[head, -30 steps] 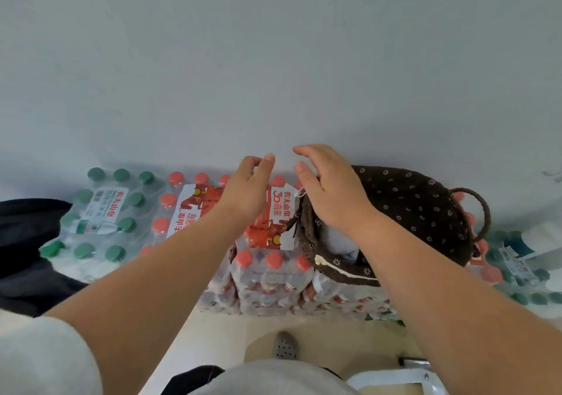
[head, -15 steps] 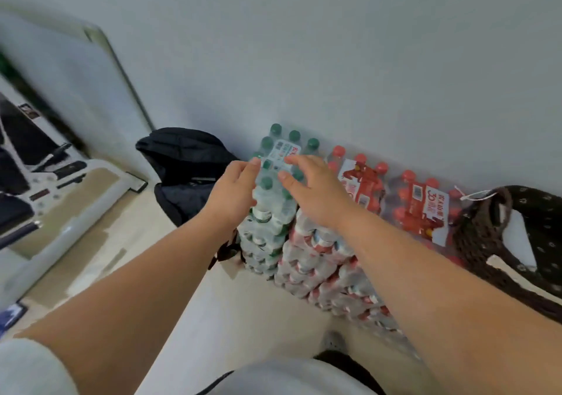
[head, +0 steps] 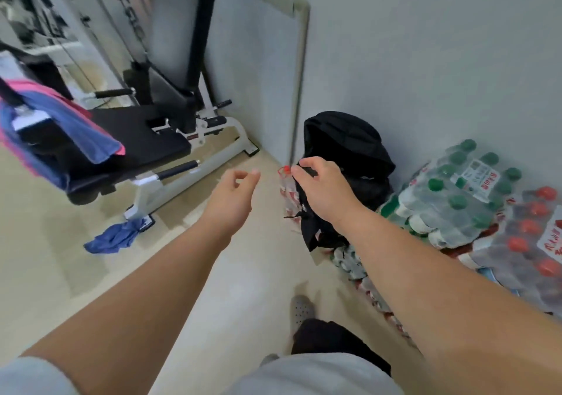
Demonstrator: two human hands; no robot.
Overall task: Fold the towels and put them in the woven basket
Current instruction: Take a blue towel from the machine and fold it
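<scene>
My left hand (head: 235,195) and my right hand (head: 322,186) hang in the air in front of me, fingers loosely curled, holding nothing. A blue and pink towel (head: 65,127) is draped over the black bench at the left. A crumpled blue cloth (head: 117,236) lies on the floor by the bench's foot. The woven basket is out of view.
A black weight bench (head: 143,139) with a white frame fills the left. A black backpack (head: 349,163) leans against the wall ahead. Shrink-wrapped packs of green-capped bottles (head: 456,194) and red-capped bottles (head: 529,242) are stacked at the right. My foot (head: 301,308) stands on the pale floor.
My view has swung left, away from the basket and bottle packs towards the bench. Both hands came off the basket area and stay empty.
</scene>
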